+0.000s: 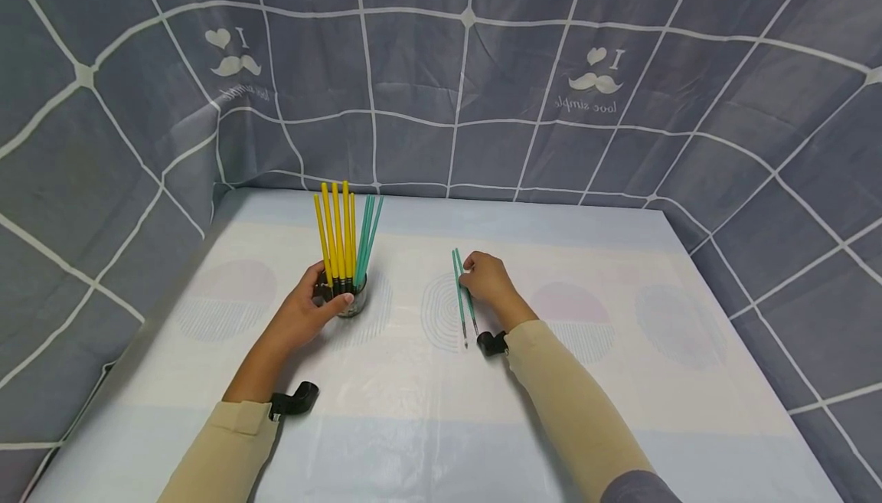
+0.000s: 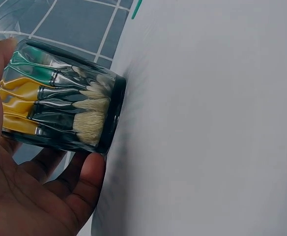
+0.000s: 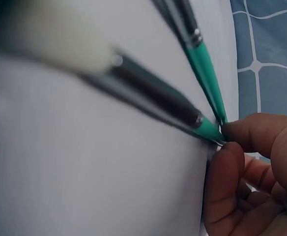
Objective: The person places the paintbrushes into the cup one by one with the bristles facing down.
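A clear glass cup stands on the table and holds several yellow brushes and a few green brushes, bristles down. My left hand grips the cup from its near-left side, thumb against the base. Two green paintbrushes lie flat on the table to the right. My right hand pinches them at their handles, thumb and fingers closed around them.
A white table with faint round patterns is enclosed by a grey checked cloth backdrop on three sides. Black wrist camera mounts sit on both forearms.
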The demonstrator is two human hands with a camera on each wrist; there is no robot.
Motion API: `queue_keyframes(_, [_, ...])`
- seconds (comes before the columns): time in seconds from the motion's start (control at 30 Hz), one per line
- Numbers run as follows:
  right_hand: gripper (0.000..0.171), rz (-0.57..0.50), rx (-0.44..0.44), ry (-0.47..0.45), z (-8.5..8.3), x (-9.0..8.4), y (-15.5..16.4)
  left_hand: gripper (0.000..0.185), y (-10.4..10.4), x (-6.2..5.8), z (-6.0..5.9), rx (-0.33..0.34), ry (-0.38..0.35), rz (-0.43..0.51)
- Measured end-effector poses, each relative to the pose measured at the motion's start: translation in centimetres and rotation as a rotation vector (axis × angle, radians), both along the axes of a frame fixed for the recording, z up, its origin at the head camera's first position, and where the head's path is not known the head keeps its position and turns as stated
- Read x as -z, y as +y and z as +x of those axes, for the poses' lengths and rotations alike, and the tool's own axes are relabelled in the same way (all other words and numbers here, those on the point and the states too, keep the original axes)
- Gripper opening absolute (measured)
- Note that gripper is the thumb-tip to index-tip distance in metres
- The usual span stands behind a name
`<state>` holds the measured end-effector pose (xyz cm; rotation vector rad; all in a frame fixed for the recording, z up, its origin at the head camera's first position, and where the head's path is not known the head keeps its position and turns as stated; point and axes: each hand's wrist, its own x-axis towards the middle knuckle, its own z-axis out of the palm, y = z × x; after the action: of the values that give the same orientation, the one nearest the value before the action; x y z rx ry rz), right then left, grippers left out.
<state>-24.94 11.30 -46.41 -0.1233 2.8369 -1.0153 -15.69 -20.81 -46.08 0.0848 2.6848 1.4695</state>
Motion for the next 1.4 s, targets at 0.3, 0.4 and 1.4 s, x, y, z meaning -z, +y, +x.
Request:
queue_keyframes(0.3, [0.017,0.080,-0.002,0.028,-0.1,0.0,-0.5,0.086,0.1,0.0,-0.1,0.004,0.003,0.003])
queue_keyframes(0.4, [0.017,0.080,0.003,0.016,-0.1,0.0,-0.5,0.087,0.0,0.0,-0.1,0.002,0.001,0.003])
queue_keyframes(1.4, [0.034,-0.621,-0.074,-0.130,0.8,-2.8,-0.7,0.086,0.0,0.0,0.0,-0.005,0.003,-0.005])
